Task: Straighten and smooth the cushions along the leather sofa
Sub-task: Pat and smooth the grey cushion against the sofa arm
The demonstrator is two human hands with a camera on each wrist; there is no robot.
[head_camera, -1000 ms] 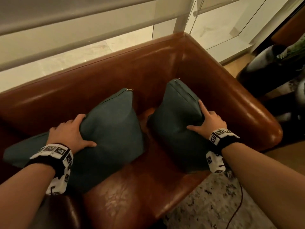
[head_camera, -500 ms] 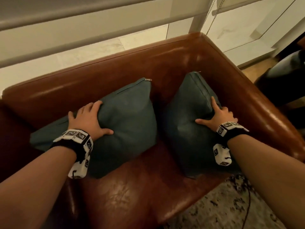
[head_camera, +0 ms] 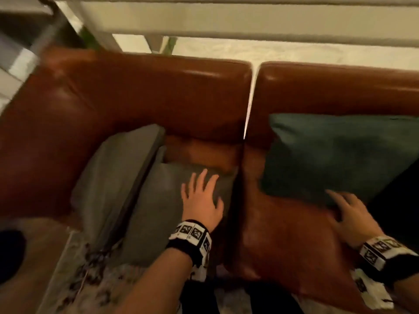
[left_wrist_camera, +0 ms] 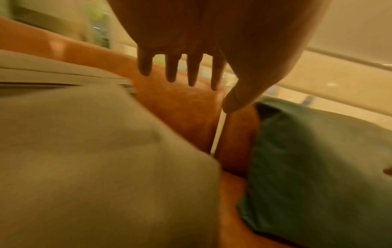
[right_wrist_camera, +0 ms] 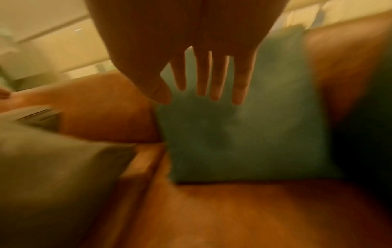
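Where the brown leather sofa (head_camera: 140,91) turns its left corner, two grey-olive square fabric cushions sit on the seat. The rear grey cushion (head_camera: 113,168) leans against the armrest side, its long edge running from the backrest toward the seat front. The front grey cushion (head_camera: 163,200) lies flatter beside it, reaching to the seat's front edge. On the adjoining seat section to the right, a dark teal square fabric cushion (head_camera: 335,155) stands propped against the backrest, face toward the room, its long axis along the sofa.

The left hand (head_camera: 201,200) hovers palm down over the front grey cushion, fingers spread wide and straight; the left wrist view shows a gap beneath them, holding nothing. The right hand (head_camera: 349,211) reaches toward the teal cushion's lower edge, fingers extended and spread, empty; contact cannot be confirmed owing to blur. Both wrists carry black-and-white patterned wristbands (head_camera: 192,236).
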